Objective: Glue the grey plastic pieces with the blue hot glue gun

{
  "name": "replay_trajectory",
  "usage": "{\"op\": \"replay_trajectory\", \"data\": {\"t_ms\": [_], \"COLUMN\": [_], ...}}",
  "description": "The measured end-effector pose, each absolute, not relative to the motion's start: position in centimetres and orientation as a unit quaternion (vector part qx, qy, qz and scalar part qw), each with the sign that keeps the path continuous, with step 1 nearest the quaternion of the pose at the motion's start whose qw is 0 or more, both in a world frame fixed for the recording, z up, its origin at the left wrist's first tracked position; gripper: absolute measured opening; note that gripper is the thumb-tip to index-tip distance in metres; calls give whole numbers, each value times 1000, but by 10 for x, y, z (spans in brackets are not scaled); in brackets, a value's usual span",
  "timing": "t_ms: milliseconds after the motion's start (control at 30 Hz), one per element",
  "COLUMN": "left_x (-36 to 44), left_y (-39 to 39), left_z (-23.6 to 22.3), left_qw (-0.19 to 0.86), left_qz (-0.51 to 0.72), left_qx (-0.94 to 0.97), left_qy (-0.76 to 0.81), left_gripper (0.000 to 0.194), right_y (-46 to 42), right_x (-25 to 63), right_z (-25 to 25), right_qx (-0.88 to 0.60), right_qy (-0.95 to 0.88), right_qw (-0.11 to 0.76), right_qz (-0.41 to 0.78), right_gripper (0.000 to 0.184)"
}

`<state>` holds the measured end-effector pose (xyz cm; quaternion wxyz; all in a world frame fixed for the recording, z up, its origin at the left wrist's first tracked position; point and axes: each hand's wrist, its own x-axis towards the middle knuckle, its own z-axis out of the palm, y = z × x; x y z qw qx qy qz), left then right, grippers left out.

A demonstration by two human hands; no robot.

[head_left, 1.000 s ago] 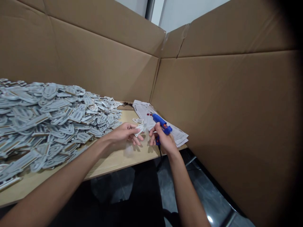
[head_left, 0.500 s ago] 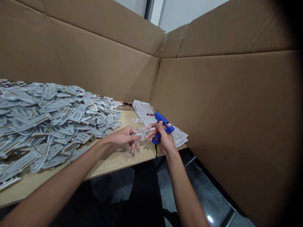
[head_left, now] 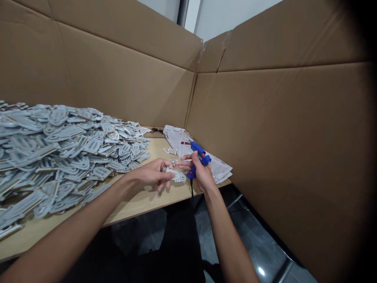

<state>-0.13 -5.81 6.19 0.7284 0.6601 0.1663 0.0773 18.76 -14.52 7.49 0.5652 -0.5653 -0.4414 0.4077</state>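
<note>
Between the thumb and fingers of my left hand is a flat pale cut-out piece with a rounded end and slots. My right hand is wrapped around a blue hot glue gun with orange parts, its cord hanging down past the table edge. The index finger of that hand stretches toward the left hand, just above the held piece. Two similar cut-outs lie on the table behind my hands, a whole one and one partly hidden by my fingers.
A large heap of pale cut-out pieces covers the left of the wooden table. Printed paper or plastic sheets lie at the right, with a small red item on them. Tall cardboard walls enclose the back and right.
The pale piece in my left hand has turned and now shows its face, pointing right. My right hand with the glue gun has shifted slightly left.
</note>
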Motion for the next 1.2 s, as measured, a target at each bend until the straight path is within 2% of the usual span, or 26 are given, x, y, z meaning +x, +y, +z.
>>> {"op": "replay_trajectory", "data": {"t_ms": [100, 233, 367, 533, 667, 767, 1033, 1200], "left_x": [1, 3, 2, 4, 5, 5, 1, 0], "left_y": [-54, -47, -46, -48, -49, -47, -45, -46], "left_z": [63, 66, 68, 70, 68, 66, 67, 68], "left_qw": [719, 742, 765, 709, 670, 635, 602, 599], "left_qz": [148, 231, 251, 296, 330, 349, 355, 349], "left_qx": [643, 580, 546, 589, 597, 615, 638, 649], "left_qy": [218, 244, 231, 249, 293, 313, 323, 314], "left_gripper": [32, 31, 29, 30, 28, 28, 25, 27], "right_y": [-148, -149, -144, -143, -152, -157, -160, -159], "right_x": [191, 196, 198, 202, 203, 201, 191, 191], "right_z": [77, 74, 67, 70, 80, 85, 87, 84], "right_qx": [-541, -562, -605, -591, -607, -632, -627, -626], "right_qy": [-468, -485, -431, -449, -517, -558, -631, -634], "right_qw": [554, 497, 544, 561, 509, 456, 395, 395], "right_qz": [426, 449, 390, 366, 325, 285, 230, 225], "right_gripper": [62, 59, 53, 55, 59, 51, 28, 26]}}
